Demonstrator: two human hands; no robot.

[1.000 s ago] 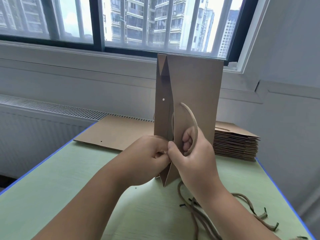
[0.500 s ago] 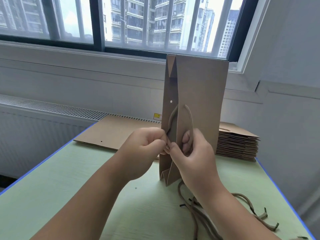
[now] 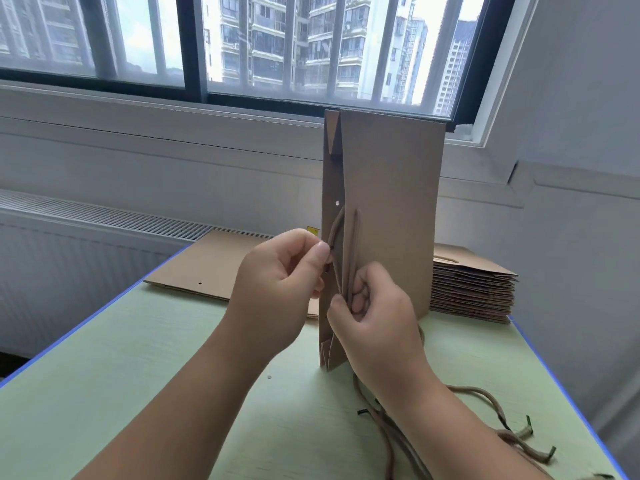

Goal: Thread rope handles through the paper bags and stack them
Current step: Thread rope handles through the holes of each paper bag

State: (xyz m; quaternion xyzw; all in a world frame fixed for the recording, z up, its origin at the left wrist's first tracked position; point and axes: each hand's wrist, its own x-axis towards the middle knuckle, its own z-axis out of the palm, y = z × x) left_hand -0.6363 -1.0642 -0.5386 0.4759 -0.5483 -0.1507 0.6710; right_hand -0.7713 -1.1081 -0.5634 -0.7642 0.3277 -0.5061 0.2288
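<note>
A folded bag [image 3: 391, 202] stands on end on the table [image 3: 138, 375], near its middle, with a rope [image 3: 355, 244] looped up along its near edge below a punched hole. The left hand [image 3: 277, 289] pinches the rope's end between thumb and forefinger right at that edge, and the right hand [image 3: 377, 327] has its fingers curled round the loop and the edge of the bag. Behind lie a flat bag [image 3: 207, 268] at left and a stack [image 3: 471, 289] at right. Loose ropes [image 3: 485, 396] trail near the right forearm.

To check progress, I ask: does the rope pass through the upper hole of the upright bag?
No, the upper hole shows light through it; the rope loops below it.
</note>
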